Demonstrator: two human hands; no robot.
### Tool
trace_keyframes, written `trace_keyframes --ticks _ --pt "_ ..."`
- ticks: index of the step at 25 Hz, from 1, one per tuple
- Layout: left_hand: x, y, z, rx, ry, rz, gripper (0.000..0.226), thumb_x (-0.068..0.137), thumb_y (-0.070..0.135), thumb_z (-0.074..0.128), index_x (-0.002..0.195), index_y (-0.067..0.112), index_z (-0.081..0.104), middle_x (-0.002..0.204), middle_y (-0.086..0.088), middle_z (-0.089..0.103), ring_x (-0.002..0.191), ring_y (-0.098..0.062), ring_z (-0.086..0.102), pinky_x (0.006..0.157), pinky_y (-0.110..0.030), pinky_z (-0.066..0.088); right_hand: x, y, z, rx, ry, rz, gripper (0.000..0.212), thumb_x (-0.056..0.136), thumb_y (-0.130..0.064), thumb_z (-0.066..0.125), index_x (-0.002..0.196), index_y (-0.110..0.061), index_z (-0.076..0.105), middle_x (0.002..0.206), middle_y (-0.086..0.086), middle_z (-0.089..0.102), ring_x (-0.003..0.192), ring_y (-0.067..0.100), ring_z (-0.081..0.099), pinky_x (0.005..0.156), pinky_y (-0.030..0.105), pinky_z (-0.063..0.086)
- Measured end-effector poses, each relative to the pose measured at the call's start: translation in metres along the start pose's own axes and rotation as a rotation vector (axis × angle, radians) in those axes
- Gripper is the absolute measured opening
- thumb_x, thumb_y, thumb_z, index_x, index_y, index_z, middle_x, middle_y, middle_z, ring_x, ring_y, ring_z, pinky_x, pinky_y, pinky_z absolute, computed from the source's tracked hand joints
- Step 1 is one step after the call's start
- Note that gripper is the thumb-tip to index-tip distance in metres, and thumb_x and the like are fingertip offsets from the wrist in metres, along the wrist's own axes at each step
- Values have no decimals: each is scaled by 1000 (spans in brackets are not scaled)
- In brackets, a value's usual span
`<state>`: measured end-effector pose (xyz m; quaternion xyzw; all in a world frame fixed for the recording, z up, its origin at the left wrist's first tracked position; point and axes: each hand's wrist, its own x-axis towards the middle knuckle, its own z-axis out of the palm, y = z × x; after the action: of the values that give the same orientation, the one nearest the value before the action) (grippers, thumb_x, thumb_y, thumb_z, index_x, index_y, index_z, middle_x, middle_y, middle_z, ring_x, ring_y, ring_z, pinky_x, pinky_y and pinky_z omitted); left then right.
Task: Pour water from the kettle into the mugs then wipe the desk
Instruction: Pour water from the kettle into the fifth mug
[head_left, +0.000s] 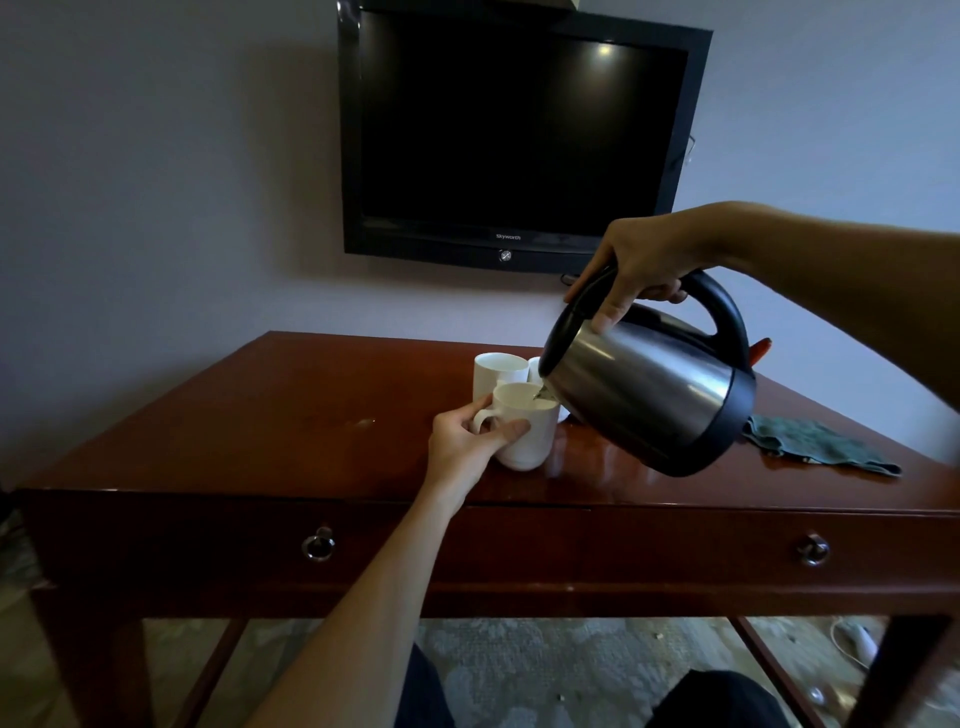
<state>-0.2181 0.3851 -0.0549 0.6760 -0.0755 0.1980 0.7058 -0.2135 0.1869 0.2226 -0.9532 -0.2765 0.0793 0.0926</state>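
While tilted over the white ceramic mug (524, 428), steel kettle (644, 395) gripped by right hand (641, 260); left hand (467, 441) clasping mug handle.

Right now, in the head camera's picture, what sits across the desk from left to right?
Left hand holding the front mug → kettle, tipped over that mug by the right hand → green cloth.

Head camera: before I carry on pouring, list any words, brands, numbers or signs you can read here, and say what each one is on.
"Skyworth": on the bottom edge of the television on the wall, in the middle, just above its round button.
Kettle: no lettering visible on the side that shows.
Mugs: plain white, no print visible.
Desk and cloth: no text.
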Motion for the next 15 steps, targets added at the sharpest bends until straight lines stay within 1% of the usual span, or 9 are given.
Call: trace_keyframes --ticks 2,3,7,11,15 --pt "0 1 0 -7 -1 6 48 71 29 91 115 30 73 104 11 77 105 -6 70 95 -37 57 0 0 0 3 2 1 67 64 -36 84 127 -20 71 47 3 49 36 11 39 39 21 42" --pt "0 1 0 -12 -1 7 48 71 28 91 115 30 73 105 11 77 106 -6 70 95 -37 57 1 0 0 3 3 2 67 63 -36 85 127 -21 71 48 4 49 36 11 39 39 21 42" --pt "1 -1 0 -8 -1 2 61 70 32 91 126 21 69 110 9 76 110 -8 68 97 -39 56 2 0 -1 -2 -1 6 66 63 -37 85 126 -21 71 50 6 49 37 12 40 39 21 42" --pt "2 -1 0 -7 2 -5 61 70 32 91 126 19 70 110 8 76 109 -9 68 97 -41 57 2 -2 -1 -19 -6 8 71 58 -41 85 125 -22 72 50 6 50 38 14 40 40 21 43" --pt "2 -1 0 -6 3 -6 61 69 33 91 125 21 70 108 9 76 108 -8 69 97 -39 57 5 -3 -2 -29 -9 11 70 59 -41 85 125 -23 72 50 10 49 37 14 40 40 21 43"
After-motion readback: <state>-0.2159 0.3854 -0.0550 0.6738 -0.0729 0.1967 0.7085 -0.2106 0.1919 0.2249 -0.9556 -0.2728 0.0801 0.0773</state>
